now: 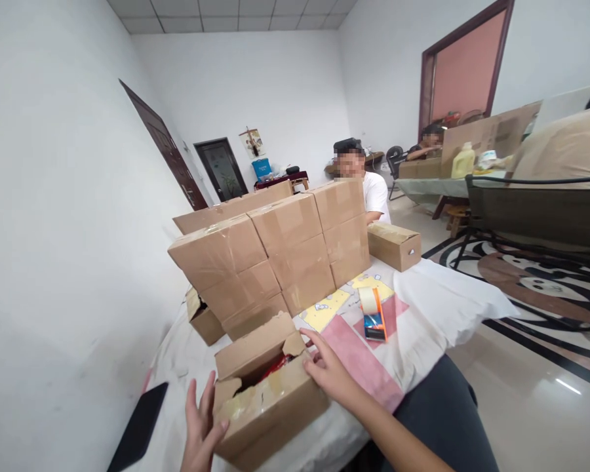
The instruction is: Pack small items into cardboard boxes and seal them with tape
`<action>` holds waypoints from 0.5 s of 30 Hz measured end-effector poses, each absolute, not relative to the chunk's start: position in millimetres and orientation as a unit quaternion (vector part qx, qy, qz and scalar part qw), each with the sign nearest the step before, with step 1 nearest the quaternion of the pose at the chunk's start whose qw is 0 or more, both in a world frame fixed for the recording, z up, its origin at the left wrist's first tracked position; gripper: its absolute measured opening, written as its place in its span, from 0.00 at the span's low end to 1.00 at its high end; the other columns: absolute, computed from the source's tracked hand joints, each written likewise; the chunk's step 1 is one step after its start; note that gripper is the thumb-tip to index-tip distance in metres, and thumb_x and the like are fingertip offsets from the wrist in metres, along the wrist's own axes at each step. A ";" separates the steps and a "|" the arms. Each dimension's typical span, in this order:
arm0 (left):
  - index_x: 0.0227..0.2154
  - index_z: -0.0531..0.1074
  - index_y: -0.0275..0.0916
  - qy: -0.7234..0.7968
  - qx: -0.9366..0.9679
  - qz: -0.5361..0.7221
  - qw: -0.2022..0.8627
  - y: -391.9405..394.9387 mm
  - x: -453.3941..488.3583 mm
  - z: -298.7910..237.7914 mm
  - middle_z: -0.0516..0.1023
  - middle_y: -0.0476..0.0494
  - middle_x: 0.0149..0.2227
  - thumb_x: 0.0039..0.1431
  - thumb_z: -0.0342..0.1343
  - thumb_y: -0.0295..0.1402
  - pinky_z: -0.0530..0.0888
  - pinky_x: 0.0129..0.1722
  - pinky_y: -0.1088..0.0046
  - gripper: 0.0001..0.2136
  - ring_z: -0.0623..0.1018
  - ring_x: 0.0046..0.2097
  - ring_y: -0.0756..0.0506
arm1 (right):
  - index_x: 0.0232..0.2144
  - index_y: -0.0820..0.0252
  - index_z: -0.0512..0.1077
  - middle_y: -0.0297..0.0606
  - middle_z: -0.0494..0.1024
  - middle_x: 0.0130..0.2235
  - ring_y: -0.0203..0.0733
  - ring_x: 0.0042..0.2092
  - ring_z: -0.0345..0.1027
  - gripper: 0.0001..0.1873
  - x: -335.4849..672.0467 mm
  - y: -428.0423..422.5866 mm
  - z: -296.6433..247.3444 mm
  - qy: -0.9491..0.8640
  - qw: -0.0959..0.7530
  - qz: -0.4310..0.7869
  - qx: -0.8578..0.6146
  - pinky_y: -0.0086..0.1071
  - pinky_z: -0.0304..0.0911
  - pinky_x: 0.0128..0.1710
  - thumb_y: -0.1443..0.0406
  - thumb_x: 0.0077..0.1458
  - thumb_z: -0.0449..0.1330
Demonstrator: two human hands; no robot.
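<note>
Open carton sits on the near part of the table, right between the two hands; long axis runs near-left to far-right, flaps up, something red inside. Left hand is at the left end, fingers spread wide, thumb against the near corner. Right hand is at the right end, thumb and index parted, fingertips on the top edge; no firm grip visible on either side. Neither hand is clearly nearer. Surface is a rumpled pale cloth; tape dispenser to the right, stacked cartons just beyond. Room: white wall left, seated person in a white shirt far side, patterned rug right.
</note>
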State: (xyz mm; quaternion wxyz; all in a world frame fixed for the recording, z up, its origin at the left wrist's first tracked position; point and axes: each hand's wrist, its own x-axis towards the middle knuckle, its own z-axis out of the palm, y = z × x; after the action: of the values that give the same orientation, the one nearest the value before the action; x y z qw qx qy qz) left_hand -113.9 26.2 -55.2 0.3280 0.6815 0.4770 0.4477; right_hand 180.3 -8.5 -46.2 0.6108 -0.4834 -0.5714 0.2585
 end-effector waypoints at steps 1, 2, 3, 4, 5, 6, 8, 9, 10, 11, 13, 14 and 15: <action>0.69 0.31 0.61 0.475 0.681 0.442 0.340 27.3 -111.7 -50.8 0.56 0.42 0.71 0.64 0.46 0.49 0.72 0.61 0.50 0.37 0.62 0.69 0.34 | 0.61 0.54 0.64 0.46 0.71 0.59 0.47 0.55 0.70 0.34 180.2 -6.8 -47.8 -0.568 0.611 0.269 -0.481 0.40 0.71 0.50 0.72 0.51 0.56; 0.70 0.31 0.61 0.473 0.679 0.445 0.342 28.8 -110.8 -47.7 0.60 0.42 0.68 0.64 0.47 0.48 0.72 0.61 0.51 0.38 0.64 0.68 0.35 | 0.62 0.54 0.64 0.46 0.71 0.58 0.46 0.54 0.71 0.34 180.3 -5.7 -48.9 -0.564 0.611 0.281 -0.480 0.38 0.72 0.48 0.72 0.51 0.55; 0.70 0.30 0.61 0.471 0.677 0.456 0.335 30.6 -111.2 -45.9 0.64 0.42 0.65 0.64 0.48 0.47 0.71 0.62 0.51 0.39 0.64 0.68 0.36 | 0.62 0.54 0.64 0.46 0.71 0.58 0.45 0.52 0.71 0.34 180.5 -5.3 -49.7 -0.560 0.609 0.291 -0.479 0.37 0.73 0.44 0.71 0.52 0.55; 0.70 0.29 0.60 0.469 0.677 0.468 0.321 32.6 -112.9 -45.3 0.68 0.42 0.61 0.64 0.50 0.46 0.69 0.63 0.51 0.40 0.65 0.67 0.37 | 0.62 0.55 0.64 0.46 0.72 0.56 0.44 0.49 0.72 0.33 180.7 -5.4 -50.4 -0.555 0.607 0.301 -0.482 0.35 0.73 0.42 0.70 0.52 0.56; 0.70 0.32 0.59 0.466 0.683 0.473 0.303 34.6 -115.7 -45.4 0.70 0.43 0.57 0.63 0.51 0.46 0.67 0.64 0.51 0.40 0.66 0.67 0.38 | 0.62 0.55 0.64 0.46 0.73 0.55 0.43 0.46 0.73 0.32 180.9 -5.9 -51.1 -0.548 0.604 0.311 -0.488 0.35 0.72 0.40 0.69 0.53 0.57; 0.70 0.39 0.58 0.463 0.699 0.467 0.283 36.5 -119.3 -45.9 0.72 0.43 0.54 0.63 0.51 0.46 0.66 0.65 0.51 0.37 0.68 0.66 0.38 | 0.61 0.56 0.65 0.46 0.74 0.53 0.42 0.43 0.73 0.31 181.0 -6.6 -52.0 -0.538 0.601 0.320 -0.497 0.35 0.72 0.39 0.67 0.55 0.57; 0.65 0.61 0.56 0.452 0.759 0.407 0.232 39.7 -127.2 -46.5 0.75 0.43 0.53 0.63 0.52 0.47 0.64 0.65 0.48 0.27 0.70 0.63 0.37 | 0.60 0.58 0.66 0.47 0.75 0.51 0.43 0.40 0.73 0.29 181.7 -9.0 -54.9 -0.513 0.597 0.331 -0.520 0.37 0.72 0.39 0.63 0.56 0.59; 0.58 0.70 0.55 0.450 0.792 0.362 0.197 40.9 -130.5 -46.2 0.76 0.43 0.54 0.62 0.52 0.48 0.62 0.65 0.45 0.22 0.71 0.62 0.35 | 0.59 0.59 0.67 0.47 0.75 0.51 0.43 0.41 0.73 0.28 182.6 -10.5 -56.7 -0.504 0.597 0.327 -0.532 0.38 0.72 0.40 0.62 0.56 0.60; 0.53 0.75 0.56 0.451 0.820 0.318 0.153 41.5 -132.7 -45.3 0.77 0.43 0.55 0.61 0.53 0.48 0.60 0.65 0.41 0.19 0.72 0.61 0.34 | 0.58 0.59 0.68 0.47 0.76 0.51 0.45 0.43 0.73 0.28 184.0 -12.3 -58.7 -0.500 0.598 0.315 -0.542 0.39 0.72 0.41 0.60 0.56 0.61; 0.51 0.77 0.59 0.453 0.841 0.277 0.105 41.7 -133.4 -44.0 0.77 0.44 0.56 0.60 0.54 0.49 0.57 0.64 0.38 0.18 0.73 0.61 0.32 | 0.57 0.58 0.69 0.47 0.76 0.52 0.46 0.45 0.73 0.27 186.2 -14.3 -60.7 -0.501 0.600 0.297 -0.548 0.40 0.71 0.43 0.60 0.55 0.62; 0.51 0.76 0.66 0.458 0.860 0.224 0.012 40.7 -130.3 -40.9 0.79 0.48 0.54 0.55 0.57 0.52 0.53 0.63 0.34 0.19 0.75 0.58 0.31 | 0.56 0.58 0.70 0.47 0.76 0.52 0.48 0.49 0.72 0.26 192.7 -19.5 -64.4 -0.512 0.608 0.256 -0.550 0.40 0.71 0.45 0.60 0.55 0.62; 0.50 0.75 0.69 0.458 0.863 0.209 -0.026 39.6 -127.0 -39.3 0.80 0.50 0.53 0.53 0.58 0.53 0.53 0.63 0.33 0.20 0.76 0.57 0.31 | 0.56 0.58 0.70 0.47 0.76 0.52 0.48 0.50 0.72 0.25 197.1 -22.9 -66.2 -0.515 0.614 0.237 -0.549 0.40 0.70 0.46 0.61 0.55 0.62; 0.49 0.74 0.72 0.455 0.867 0.197 -0.055 38.2 -123.1 -37.7 0.80 0.51 0.52 0.51 0.59 0.55 0.55 0.62 0.33 0.20 0.77 0.55 0.31 | 0.55 0.58 0.71 0.47 0.76 0.52 0.48 0.50 0.72 0.24 202.2 -27.1 -68.1 -0.514 0.620 0.222 -0.550 0.40 0.70 0.46 0.62 0.56 0.61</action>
State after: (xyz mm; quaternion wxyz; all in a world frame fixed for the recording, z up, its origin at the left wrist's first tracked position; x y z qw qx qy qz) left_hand -123.1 38.2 -37.7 -0.0548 0.8667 0.4549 0.1973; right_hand 202.2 -27.1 -68.1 0.6204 -0.5495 -0.5136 0.2223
